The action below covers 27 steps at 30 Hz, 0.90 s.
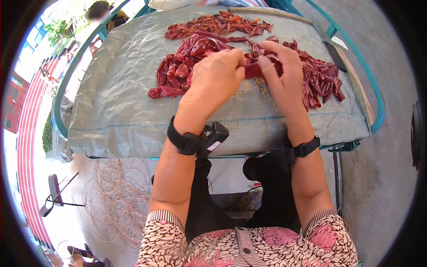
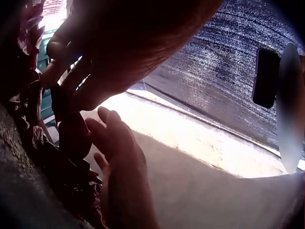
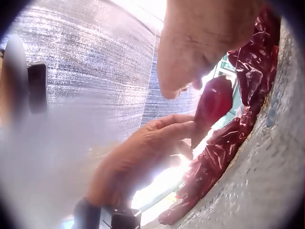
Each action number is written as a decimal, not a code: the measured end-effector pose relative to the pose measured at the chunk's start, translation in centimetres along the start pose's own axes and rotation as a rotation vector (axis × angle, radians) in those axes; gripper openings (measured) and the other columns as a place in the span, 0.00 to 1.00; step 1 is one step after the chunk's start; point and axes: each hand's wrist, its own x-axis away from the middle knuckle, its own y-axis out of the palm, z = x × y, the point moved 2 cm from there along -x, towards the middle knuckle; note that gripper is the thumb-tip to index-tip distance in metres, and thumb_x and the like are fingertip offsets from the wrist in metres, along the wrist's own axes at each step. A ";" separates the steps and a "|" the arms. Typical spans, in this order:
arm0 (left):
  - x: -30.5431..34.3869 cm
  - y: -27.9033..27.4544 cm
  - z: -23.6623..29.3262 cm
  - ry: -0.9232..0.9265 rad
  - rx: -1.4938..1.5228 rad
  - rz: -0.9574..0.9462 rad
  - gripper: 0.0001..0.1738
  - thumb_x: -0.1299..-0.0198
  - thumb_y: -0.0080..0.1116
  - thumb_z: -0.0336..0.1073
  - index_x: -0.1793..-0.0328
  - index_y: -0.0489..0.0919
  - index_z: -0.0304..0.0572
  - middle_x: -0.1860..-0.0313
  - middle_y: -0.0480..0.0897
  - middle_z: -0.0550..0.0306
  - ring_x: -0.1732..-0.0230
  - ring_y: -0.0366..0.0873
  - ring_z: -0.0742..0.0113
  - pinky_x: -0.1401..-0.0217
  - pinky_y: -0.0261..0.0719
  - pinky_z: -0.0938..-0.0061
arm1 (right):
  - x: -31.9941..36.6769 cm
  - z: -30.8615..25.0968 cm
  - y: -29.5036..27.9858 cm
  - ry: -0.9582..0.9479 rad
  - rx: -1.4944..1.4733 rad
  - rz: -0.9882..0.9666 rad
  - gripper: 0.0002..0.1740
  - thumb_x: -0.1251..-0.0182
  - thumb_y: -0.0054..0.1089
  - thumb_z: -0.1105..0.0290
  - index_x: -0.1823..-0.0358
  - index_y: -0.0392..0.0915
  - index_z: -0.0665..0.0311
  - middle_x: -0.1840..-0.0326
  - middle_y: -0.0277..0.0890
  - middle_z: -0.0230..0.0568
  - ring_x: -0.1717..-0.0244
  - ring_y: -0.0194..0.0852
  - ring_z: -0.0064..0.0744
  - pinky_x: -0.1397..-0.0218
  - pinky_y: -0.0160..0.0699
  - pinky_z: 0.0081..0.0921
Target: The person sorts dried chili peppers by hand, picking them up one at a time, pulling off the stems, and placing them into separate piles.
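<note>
My left hand (image 1: 218, 78) pinches a flattened dark red dried chili pepper (image 1: 253, 71), which points toward the right hand. In the right wrist view the chili (image 3: 214, 100) stands up from the left fingers, glossy and lit through. My right hand (image 1: 284, 73) is held just right of it, thumb and fingers spread apart. Under and behind the left hand lies a heap of large shiny dried chilies (image 1: 171, 73). Another pile of chilies (image 1: 322, 80) sits beyond the right hand. Pale seeds (image 1: 262, 86) are scattered on the grey woven sheet (image 1: 120, 102) between the piles.
A third chili pile (image 1: 218, 24) lies at the far side. A black phone-like slab (image 1: 336, 57) rests near the right edge. Teal metal rails (image 1: 378, 98) border the sheet-covered surface. Tangled thin strands (image 1: 118, 196) lie on the floor at lower left. Another person (image 1: 100, 13) is at upper left.
</note>
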 end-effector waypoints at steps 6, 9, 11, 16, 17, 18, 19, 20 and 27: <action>-0.2 -1.2 -0.8 0.069 0.096 0.025 0.12 0.37 0.59 0.34 0.51 0.83 0.38 0.59 0.85 0.47 0.55 0.84 0.51 0.48 0.80 0.61 | 0.4 0.3 0.8 -0.041 0.090 -0.205 0.14 0.34 0.67 0.66 0.47 0.84 0.55 0.52 0.86 0.37 0.48 0.80 0.39 0.32 0.63 0.42; 0.0 -1.5 -1.2 0.012 -0.076 0.135 0.14 0.39 0.62 0.34 0.47 0.84 0.42 0.52 0.83 0.47 0.47 0.81 0.52 0.43 0.79 0.60 | 0.2 0.6 0.4 -0.001 0.133 -0.030 0.13 0.33 0.67 0.67 0.48 0.84 0.55 0.53 0.86 0.36 0.49 0.80 0.40 0.34 0.65 0.43; 0.5 -1.8 -1.5 -0.055 -0.302 0.130 0.16 0.41 0.63 0.34 0.45 0.84 0.45 0.48 0.82 0.48 0.42 0.78 0.51 0.39 0.78 0.58 | 0.0 1.3 -0.2 0.031 0.169 0.119 0.12 0.33 0.66 0.67 0.49 0.84 0.55 0.54 0.86 0.36 0.49 0.80 0.40 0.36 0.66 0.42; 0.9 -1.4 -2.4 -0.217 -0.397 -0.019 0.24 0.44 0.66 0.30 0.39 0.82 0.51 0.43 0.79 0.50 0.37 0.74 0.48 0.33 0.76 0.56 | 0.4 2.3 -0.7 0.172 0.432 0.267 0.18 0.32 0.62 0.66 0.40 0.80 0.53 0.37 0.77 0.40 0.33 0.69 0.44 0.26 0.55 0.49; 0.8 -1.3 -2.5 -0.209 -0.396 -0.023 0.24 0.44 0.65 0.30 0.38 0.81 0.51 0.43 0.79 0.51 0.36 0.74 0.48 0.33 0.76 0.56 | 0.5 2.4 -0.6 0.165 0.420 0.234 0.20 0.32 0.62 0.66 0.39 0.79 0.53 0.35 0.76 0.39 0.31 0.66 0.45 0.25 0.53 0.50; 0.6 -1.3 -2.7 -0.201 -0.396 -0.028 0.25 0.44 0.65 0.29 0.38 0.81 0.51 0.43 0.79 0.51 0.36 0.74 0.48 0.34 0.76 0.56 | 0.7 2.6 -0.5 0.157 0.407 0.200 0.21 0.32 0.62 0.66 0.38 0.78 0.52 0.33 0.74 0.39 0.29 0.64 0.46 0.24 0.50 0.51; 0.6 -1.2 -2.8 -0.193 -0.396 -0.033 0.25 0.43 0.64 0.28 0.38 0.80 0.51 0.43 0.79 0.51 0.36 0.74 0.49 0.34 0.76 0.56 | 0.7 2.6 -0.4 0.150 0.394 0.166 0.22 0.33 0.62 0.66 0.37 0.77 0.52 0.31 0.72 0.39 0.27 0.61 0.47 0.22 0.48 0.53; 0.7 -1.2 -2.8 -0.201 -0.393 -0.024 0.24 0.43 0.63 0.28 0.38 0.81 0.51 0.43 0.79 0.51 0.36 0.75 0.49 0.34 0.76 0.56 | 0.7 2.4 -0.3 0.158 0.394 0.141 0.22 0.33 0.62 0.67 0.37 0.78 0.52 0.31 0.73 0.38 0.28 0.62 0.47 0.22 0.48 0.52; 0.5 -1.7 -2.9 -0.164 -0.350 0.122 0.19 0.42 0.60 0.25 0.44 0.83 0.46 0.51 0.85 0.49 0.46 0.82 0.46 0.40 0.79 0.57 | 0.7 1.9 -0.2 0.165 0.339 0.117 0.20 0.33 0.63 0.68 0.39 0.79 0.52 0.33 0.75 0.38 0.31 0.65 0.46 0.24 0.52 0.48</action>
